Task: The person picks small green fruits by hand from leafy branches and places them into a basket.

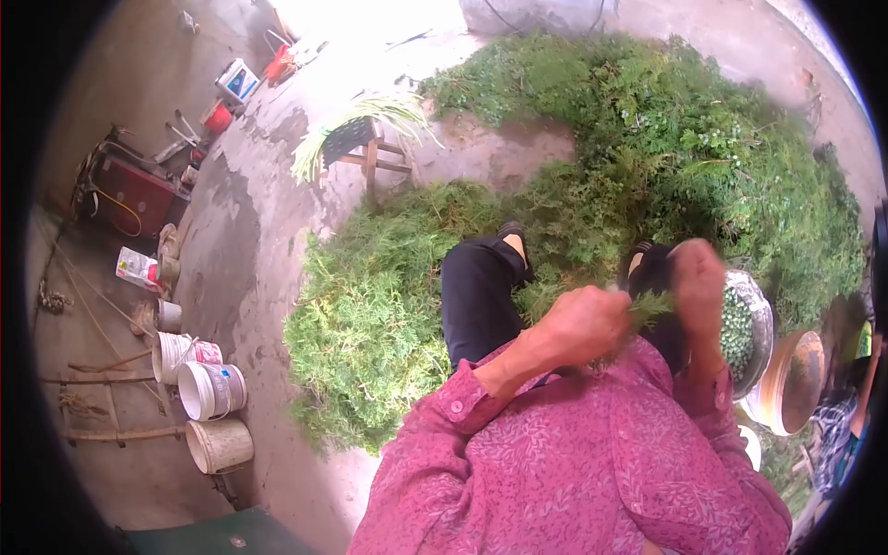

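Both hands are up ahead of your pink top (573, 462), near each other but apart. Left hand (589, 322): closed, fingers curled tight on a green sprig (653, 310), which pokes out into the gap toward the right. Right hand (698, 285): raised a bit farther out, fingers look bent, but it's blurred; can't tell how far closed or whether it has hold of anything.

Just right of your right hand: metal bowl (765, 333) with small green berries (736, 340) in it. Farther right and closer to you, a pail (784, 407), brownish inside.

Under and beyond both hands you've got leafy branches (684, 120) heaped on the floor, spreading left too. Your dark trousers (476, 301) show left of the left hand.

Well beyond and left of the hands: wooden stool (370, 171), long pale-green stalks (400, 113) draped over it. Far left, white buckets (220, 446) in a row, with a dark red box (125, 196) past them.
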`<move>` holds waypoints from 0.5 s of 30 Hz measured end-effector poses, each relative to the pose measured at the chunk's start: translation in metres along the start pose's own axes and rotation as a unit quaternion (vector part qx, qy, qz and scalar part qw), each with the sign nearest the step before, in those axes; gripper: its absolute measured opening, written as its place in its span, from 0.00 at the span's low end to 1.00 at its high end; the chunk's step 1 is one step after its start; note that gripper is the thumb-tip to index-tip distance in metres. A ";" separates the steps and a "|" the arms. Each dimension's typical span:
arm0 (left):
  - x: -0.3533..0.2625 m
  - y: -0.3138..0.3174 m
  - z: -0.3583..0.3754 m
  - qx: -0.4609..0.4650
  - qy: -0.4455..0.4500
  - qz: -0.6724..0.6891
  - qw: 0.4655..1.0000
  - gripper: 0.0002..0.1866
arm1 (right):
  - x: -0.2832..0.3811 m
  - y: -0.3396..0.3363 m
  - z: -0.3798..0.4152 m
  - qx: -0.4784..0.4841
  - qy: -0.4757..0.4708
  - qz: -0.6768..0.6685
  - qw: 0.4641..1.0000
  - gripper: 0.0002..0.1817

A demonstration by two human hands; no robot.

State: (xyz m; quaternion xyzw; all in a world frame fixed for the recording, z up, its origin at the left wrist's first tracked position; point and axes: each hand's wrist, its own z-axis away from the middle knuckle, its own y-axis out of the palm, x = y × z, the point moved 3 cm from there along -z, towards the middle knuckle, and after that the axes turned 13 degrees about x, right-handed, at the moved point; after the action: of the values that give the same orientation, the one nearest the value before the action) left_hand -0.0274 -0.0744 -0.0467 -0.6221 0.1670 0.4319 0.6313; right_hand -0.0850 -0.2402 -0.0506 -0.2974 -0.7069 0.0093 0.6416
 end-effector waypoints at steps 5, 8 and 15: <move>0.036 -0.039 0.042 -0.167 -0.088 0.017 0.982 0.06 | -0.071 -0.111 -0.009 -0.227 0.043 -0.194 0.953 0.09; 0.082 -0.108 0.097 -0.416 -0.196 -0.168 0.872 0.05 | -0.116 -0.170 0.022 -0.312 0.039 -0.145 0.938 0.02; 0.187 -0.152 0.169 -0.239 -0.595 -0.349 0.684 0.28 | -0.252 -0.181 0.121 -0.040 0.291 0.410 0.863 0.15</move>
State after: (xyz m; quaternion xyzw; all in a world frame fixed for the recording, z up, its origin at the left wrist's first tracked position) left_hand 0.1390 0.1685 -0.0601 -0.3774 -0.5816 0.4844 0.5335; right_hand -0.2691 -0.4535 -0.2274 -0.5749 -0.3020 0.1564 0.7442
